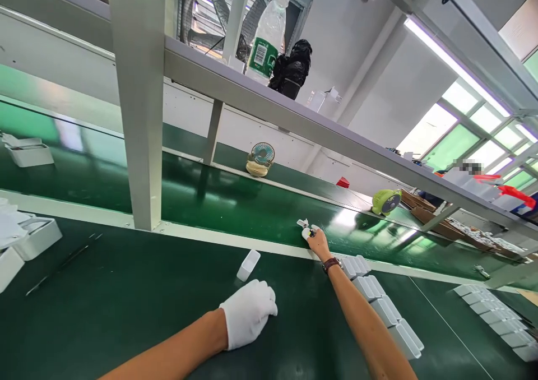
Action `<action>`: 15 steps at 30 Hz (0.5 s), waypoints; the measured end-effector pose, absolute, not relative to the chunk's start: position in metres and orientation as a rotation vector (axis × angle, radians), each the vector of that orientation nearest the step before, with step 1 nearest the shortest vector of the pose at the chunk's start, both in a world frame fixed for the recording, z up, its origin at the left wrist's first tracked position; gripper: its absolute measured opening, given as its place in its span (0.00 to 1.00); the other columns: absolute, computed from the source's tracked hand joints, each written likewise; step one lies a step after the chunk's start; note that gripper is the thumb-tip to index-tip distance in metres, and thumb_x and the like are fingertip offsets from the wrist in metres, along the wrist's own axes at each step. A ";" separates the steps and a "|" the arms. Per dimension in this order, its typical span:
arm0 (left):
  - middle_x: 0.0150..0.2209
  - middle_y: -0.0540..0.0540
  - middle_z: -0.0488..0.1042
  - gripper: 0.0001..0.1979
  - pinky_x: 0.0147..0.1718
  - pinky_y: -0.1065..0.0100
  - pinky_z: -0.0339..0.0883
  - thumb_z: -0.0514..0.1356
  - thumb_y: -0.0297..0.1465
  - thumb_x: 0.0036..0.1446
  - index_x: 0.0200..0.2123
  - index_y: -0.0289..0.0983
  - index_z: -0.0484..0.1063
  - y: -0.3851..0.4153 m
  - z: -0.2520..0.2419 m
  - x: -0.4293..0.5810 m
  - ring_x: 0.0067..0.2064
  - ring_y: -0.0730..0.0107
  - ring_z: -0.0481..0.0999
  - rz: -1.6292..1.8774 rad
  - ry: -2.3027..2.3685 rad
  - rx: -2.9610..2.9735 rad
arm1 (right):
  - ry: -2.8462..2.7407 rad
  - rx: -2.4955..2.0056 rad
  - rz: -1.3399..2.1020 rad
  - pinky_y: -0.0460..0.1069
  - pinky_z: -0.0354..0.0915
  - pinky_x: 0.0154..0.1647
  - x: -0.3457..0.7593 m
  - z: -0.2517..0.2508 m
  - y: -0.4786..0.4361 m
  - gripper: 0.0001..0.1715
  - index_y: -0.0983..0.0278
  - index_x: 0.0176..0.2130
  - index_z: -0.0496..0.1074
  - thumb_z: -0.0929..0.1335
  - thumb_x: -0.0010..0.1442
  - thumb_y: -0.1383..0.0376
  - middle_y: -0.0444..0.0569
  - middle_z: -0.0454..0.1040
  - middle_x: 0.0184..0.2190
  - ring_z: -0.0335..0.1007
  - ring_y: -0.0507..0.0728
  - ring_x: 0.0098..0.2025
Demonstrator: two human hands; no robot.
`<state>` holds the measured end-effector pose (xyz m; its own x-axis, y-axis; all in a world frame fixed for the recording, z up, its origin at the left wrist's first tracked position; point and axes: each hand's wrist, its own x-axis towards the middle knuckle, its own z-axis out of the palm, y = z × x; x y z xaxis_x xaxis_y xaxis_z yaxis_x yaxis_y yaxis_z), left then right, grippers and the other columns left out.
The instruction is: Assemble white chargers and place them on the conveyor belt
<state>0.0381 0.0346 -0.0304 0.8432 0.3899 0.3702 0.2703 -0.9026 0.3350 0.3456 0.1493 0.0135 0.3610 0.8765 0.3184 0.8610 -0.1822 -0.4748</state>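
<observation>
Right hand out over the green strip, with boxes close to both arms

The right hand (319, 242) is stretched across the pale rail (227, 244) to the glossy green strip (235, 209); at its fingertips is a small white piece (302, 223) with darker bits beside it; whether the fingers are clamped on it or merely touching it, I cannot tell. The left hand (250, 315), in a white glove, is low over the dark green bench (168, 290); its fingers are curled inward, and whether they enclose anything is hidden; just beyond it, on the bench near the rail, lies a single white box (248, 265).

The likeliest trouble, as I judge it, is a lost grip; the piece is small and the arm far extended, so a poor pinch could let it drop on the strip or against the rail. The right forearm passes close beside a row of white boxes (389, 313), and I cannot tell whether it touches them; a low or sideways pull of the elbow could push that row crooked. The single box is near the gloved knuckles; a careless forward swing of the left hand might tip or shove it into the rail.
</observation>
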 end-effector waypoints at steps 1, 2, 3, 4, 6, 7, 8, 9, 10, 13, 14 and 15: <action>0.38 0.48 0.77 0.11 0.38 0.60 0.65 0.56 0.22 0.58 0.37 0.41 0.76 0.035 -0.031 0.038 0.39 0.62 0.74 0.643 0.499 2.750 | -1.530 -1.997 0.091 0.57 0.74 0.47 0.338 0.013 0.141 0.19 0.66 0.52 0.71 0.69 0.67 0.58 0.52 0.75 0.48 0.75 0.58 0.45; 0.38 0.48 0.77 0.11 0.38 0.60 0.65 0.56 0.22 0.58 0.37 0.41 0.76 0.035 -0.031 0.037 0.39 0.62 0.74 0.649 0.492 2.751 | -1.566 -1.954 0.142 0.56 0.74 0.47 0.330 0.011 0.131 0.20 0.67 0.52 0.71 0.70 0.66 0.57 0.52 0.76 0.47 0.76 0.58 0.44; 0.38 0.48 0.77 0.11 0.38 0.61 0.65 0.56 0.22 0.58 0.38 0.41 0.76 0.035 -0.031 0.037 0.39 0.62 0.74 0.652 0.486 2.754 | -1.600 -1.914 0.180 0.56 0.74 0.48 0.322 0.008 0.117 0.23 0.67 0.54 0.71 0.70 0.64 0.56 0.53 0.77 0.46 0.77 0.59 0.44; 0.38 0.47 0.77 0.11 0.38 0.61 0.65 0.56 0.22 0.58 0.38 0.41 0.76 0.035 -0.031 0.037 0.39 0.63 0.74 0.651 0.481 2.760 | -1.632 -1.873 0.211 0.56 0.74 0.49 0.313 0.006 0.102 0.26 0.66 0.55 0.71 0.71 0.63 0.54 0.54 0.78 0.47 0.77 0.60 0.45; 0.39 0.46 0.77 0.12 0.38 0.61 0.64 0.56 0.21 0.58 0.39 0.40 0.77 0.035 -0.028 0.036 0.39 0.63 0.74 0.633 0.473 2.779 | -1.704 -1.803 0.254 0.56 0.73 0.52 0.298 0.000 0.068 0.31 0.64 0.57 0.71 0.71 0.59 0.53 0.53 0.77 0.49 0.77 0.61 0.48; 0.39 0.46 0.77 0.12 0.38 0.61 0.64 0.57 0.21 0.58 0.39 0.40 0.77 0.035 -0.026 0.036 0.39 0.63 0.74 0.621 0.470 2.792 | -1.737 -1.778 0.265 0.58 0.71 0.55 0.291 -0.003 0.050 0.31 0.63 0.57 0.71 0.72 0.58 0.53 0.53 0.77 0.50 0.76 0.62 0.50; 0.39 0.46 0.77 0.12 0.38 0.61 0.63 0.57 0.21 0.58 0.39 0.40 0.77 0.034 -0.025 0.036 0.39 0.62 0.74 0.610 0.468 2.807 | -1.763 -1.762 0.269 0.59 0.69 0.57 0.285 -0.005 0.033 0.30 0.63 0.56 0.72 0.72 0.57 0.53 0.54 0.77 0.51 0.74 0.64 0.53; 0.38 0.46 0.77 0.12 0.38 0.61 0.63 0.57 0.21 0.58 0.39 0.40 0.77 0.033 -0.023 0.036 0.39 0.62 0.73 0.603 0.467 2.819 | -1.778 -1.754 0.266 0.61 0.67 0.59 0.281 -0.007 0.017 0.30 0.63 0.56 0.72 0.72 0.57 0.54 0.55 0.76 0.52 0.72 0.65 0.55; 0.38 0.46 0.77 0.12 0.38 0.61 0.63 0.57 0.20 0.58 0.39 0.40 0.77 0.033 -0.021 0.036 0.39 0.63 0.73 0.600 0.469 2.830 | -1.785 -1.752 0.260 0.63 0.65 0.61 0.277 -0.009 0.002 0.30 0.64 0.56 0.72 0.72 0.57 0.55 0.56 0.75 0.52 0.70 0.67 0.56; 0.39 0.46 0.77 0.13 0.38 0.61 0.62 0.56 0.20 0.59 0.39 0.40 0.77 0.031 -0.018 0.036 0.38 0.63 0.73 0.597 0.480 2.845 | -1.809 -1.741 0.241 0.66 0.61 0.64 0.269 -0.009 -0.038 0.33 0.65 0.59 0.69 0.72 0.58 0.56 0.59 0.72 0.56 0.66 0.69 0.60; 0.39 0.46 0.77 0.13 0.38 0.61 0.62 0.56 0.20 0.59 0.40 0.40 0.76 0.030 -0.017 0.036 0.39 0.63 0.73 0.594 0.487 2.846 | -1.838 -1.729 0.237 0.66 0.62 0.64 0.267 -0.006 -0.049 0.34 0.63 0.61 0.67 0.72 0.60 0.56 0.59 0.70 0.58 0.67 0.68 0.60; 0.38 0.46 0.77 0.13 0.38 0.61 0.62 0.55 0.20 0.60 0.40 0.40 0.76 0.030 -0.017 0.037 0.38 0.63 0.73 0.590 0.491 2.849 | -1.875 -1.711 0.228 0.65 0.64 0.63 0.266 -0.003 -0.060 0.34 0.61 0.63 0.65 0.71 0.62 0.56 0.58 0.70 0.58 0.69 0.66 0.58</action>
